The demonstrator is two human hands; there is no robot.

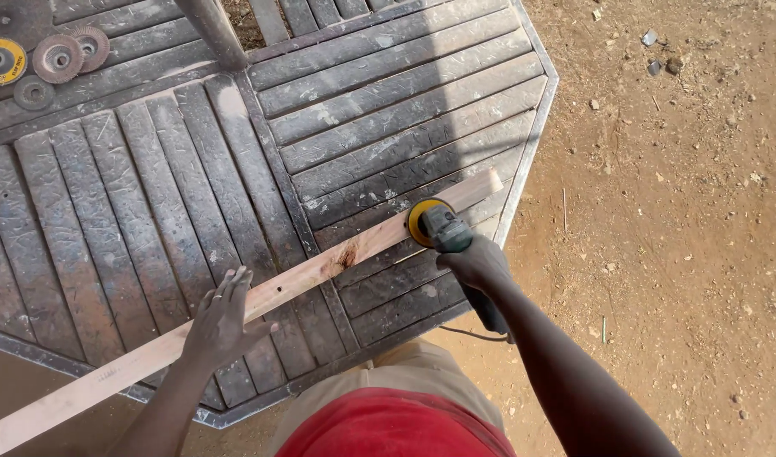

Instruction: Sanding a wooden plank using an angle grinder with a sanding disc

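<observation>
A long pale wooden strip [320, 267] lies diagonally across a dark slatted table [134, 186], from the lower left to the table's right edge. My left hand [223, 320] presses flat on the strip, fingers spread. My right hand [477, 264] grips a green angle grinder [447, 233] whose yellow-backed disc [422, 218] rests on the strip near its right end. A dark knot stain [347, 254] marks the strip between my hands.
Several loose grinding discs [57, 57], one with a yellow label [0, 61], lie at the table's top left corner. A metal pole [214, 32] rises at the top. Bare sandy ground [676, 211] lies to the right. The grinder's cord [468, 333] hangs below my right wrist.
</observation>
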